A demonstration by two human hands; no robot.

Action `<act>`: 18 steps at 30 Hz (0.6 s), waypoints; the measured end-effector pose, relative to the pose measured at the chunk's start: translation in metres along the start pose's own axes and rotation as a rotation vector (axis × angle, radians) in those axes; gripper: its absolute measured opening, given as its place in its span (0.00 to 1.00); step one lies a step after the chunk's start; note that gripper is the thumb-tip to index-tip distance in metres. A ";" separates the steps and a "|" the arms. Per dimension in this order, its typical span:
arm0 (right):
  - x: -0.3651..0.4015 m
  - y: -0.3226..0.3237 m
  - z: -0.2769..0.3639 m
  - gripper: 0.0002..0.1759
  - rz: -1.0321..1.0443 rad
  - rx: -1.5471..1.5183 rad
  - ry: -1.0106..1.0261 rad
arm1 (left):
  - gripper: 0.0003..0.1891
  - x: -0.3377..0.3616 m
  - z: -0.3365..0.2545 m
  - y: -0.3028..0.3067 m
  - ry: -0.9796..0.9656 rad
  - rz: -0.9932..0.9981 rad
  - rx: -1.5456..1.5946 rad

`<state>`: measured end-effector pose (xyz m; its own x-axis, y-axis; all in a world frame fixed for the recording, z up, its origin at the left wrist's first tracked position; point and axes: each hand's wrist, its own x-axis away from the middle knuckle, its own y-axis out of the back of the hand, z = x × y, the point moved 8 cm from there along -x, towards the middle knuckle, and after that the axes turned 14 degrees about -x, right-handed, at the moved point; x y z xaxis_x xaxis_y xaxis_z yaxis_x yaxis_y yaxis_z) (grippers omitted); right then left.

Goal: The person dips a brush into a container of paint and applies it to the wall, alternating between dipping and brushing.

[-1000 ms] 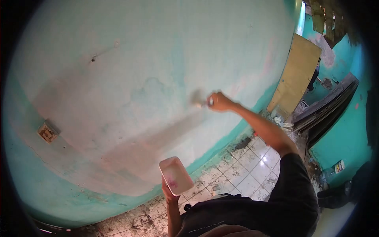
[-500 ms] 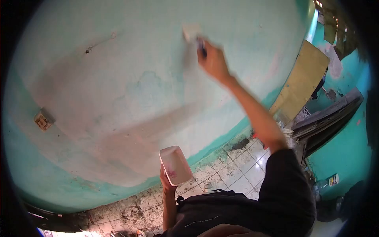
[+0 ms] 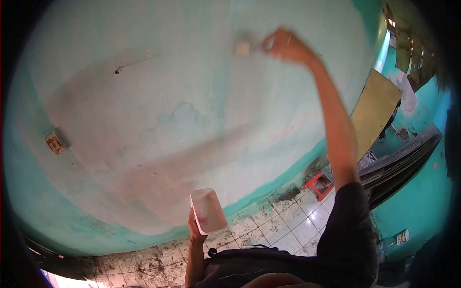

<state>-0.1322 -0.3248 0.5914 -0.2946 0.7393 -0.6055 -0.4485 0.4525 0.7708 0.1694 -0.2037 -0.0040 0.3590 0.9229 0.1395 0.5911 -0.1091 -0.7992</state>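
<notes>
My right hand (image 3: 288, 45) is raised high against the wall, its fingers closed around the handle of a paintbrush. The pale, squarish head of the paintbrush (image 3: 243, 48) points left and lies over the wall (image 3: 158, 91), smeared a little by motion. That wall is green-turquoise under a patchy whitish coat. Low in front of my body, my left hand (image 3: 196, 229) grips a white rectangular plastic container (image 3: 209, 212) by its left side. The container tilts toward me, showing a thin pinkish-white residue with a darker pink smudge inside.
A square socket box (image 3: 56, 141) sits on the wall at left, and a small fixing hole (image 3: 117, 70) lies higher up. To the right are a red stool (image 3: 320, 186), a leaning yellowish board (image 3: 377, 113) and dark stacked panels (image 3: 403, 158). Dirty white tiles (image 3: 283, 230) cover the floor.
My right hand has moved right and slightly up, with the paintbrush turned from pointing up-left to pointing left. The view has shifted a little, uncovering the red stool. My left hand still holds the container.
</notes>
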 end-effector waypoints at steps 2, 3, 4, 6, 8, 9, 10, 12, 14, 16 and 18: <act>-0.034 0.074 0.036 0.12 -0.165 0.020 0.055 | 0.26 -0.004 0.001 -0.015 0.023 0.033 -0.030; -0.040 0.108 0.057 0.13 -0.325 -0.036 0.030 | 0.26 -0.002 0.005 -0.020 0.047 0.063 -0.064; -0.039 0.131 0.062 0.15 -0.496 -0.089 0.008 | 0.26 -0.005 0.010 -0.017 0.050 0.062 -0.069; -0.032 0.100 0.043 0.13 -0.532 0.017 0.213 | 0.27 -0.011 0.021 -0.002 0.074 0.009 -0.077; -0.007 0.022 0.005 0.13 -0.542 0.068 0.233 | 0.27 -0.002 0.020 -0.011 0.105 0.042 -0.001; 0.025 -0.027 -0.006 0.16 -0.580 0.183 0.240 | 0.25 0.007 0.015 -0.020 0.129 -0.007 -0.018; 0.061 -0.070 -0.010 0.19 -0.564 0.011 0.145 | 0.23 0.013 0.012 -0.021 0.150 -0.053 -0.035; 0.129 -0.154 -0.025 0.18 -0.502 -0.073 -0.008 | 0.23 0.005 0.014 0.020 0.085 0.003 -0.193; 0.191 -0.229 -0.038 0.23 -0.208 -0.135 -0.214 | 0.23 0.007 0.013 0.029 0.021 0.071 -0.338; 0.216 -0.245 -0.053 0.20 0.037 -0.155 -0.398 | 0.26 0.015 -0.002 -0.016 0.104 0.045 -0.055; 0.209 -0.258 -0.073 0.15 0.376 -0.254 -0.237 | 0.26 0.013 -0.006 -0.018 0.110 0.032 -0.064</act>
<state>-0.1396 -0.3235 0.2516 -0.2886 0.9339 -0.2110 -0.5479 0.0197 0.8363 0.1679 -0.1922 0.0160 0.4533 0.8729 0.1806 0.6214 -0.1642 -0.7661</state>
